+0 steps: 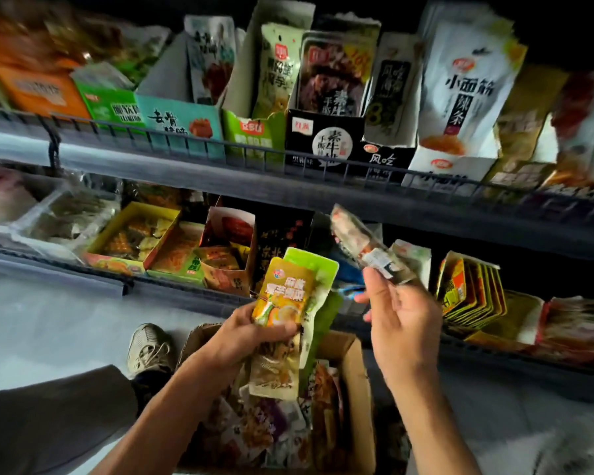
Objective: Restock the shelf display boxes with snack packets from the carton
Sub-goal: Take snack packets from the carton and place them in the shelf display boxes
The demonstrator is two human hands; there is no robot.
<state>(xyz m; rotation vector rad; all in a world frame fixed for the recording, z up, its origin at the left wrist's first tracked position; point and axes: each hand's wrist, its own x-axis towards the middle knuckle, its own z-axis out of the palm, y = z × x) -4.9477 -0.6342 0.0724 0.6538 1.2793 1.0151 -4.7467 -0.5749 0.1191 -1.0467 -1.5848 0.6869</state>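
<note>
A store shelf unit is seen from above, with two hands held out before it. A bunch of yellow and green snack packets is gripped by the left hand, fingers curled round it, directly above an open cardboard carton on the pale floor. More mixed packets are heaped inside the carton. A single clear packet is pinched at its lower end by the right hand and tilted up toward the front edge of the lower shelf. Open display boxes are lined along that shelf. Taller boxes of upright packets are ranged behind the wire rail of the upper shelf. A white shoe is seen left of the carton.
</note>
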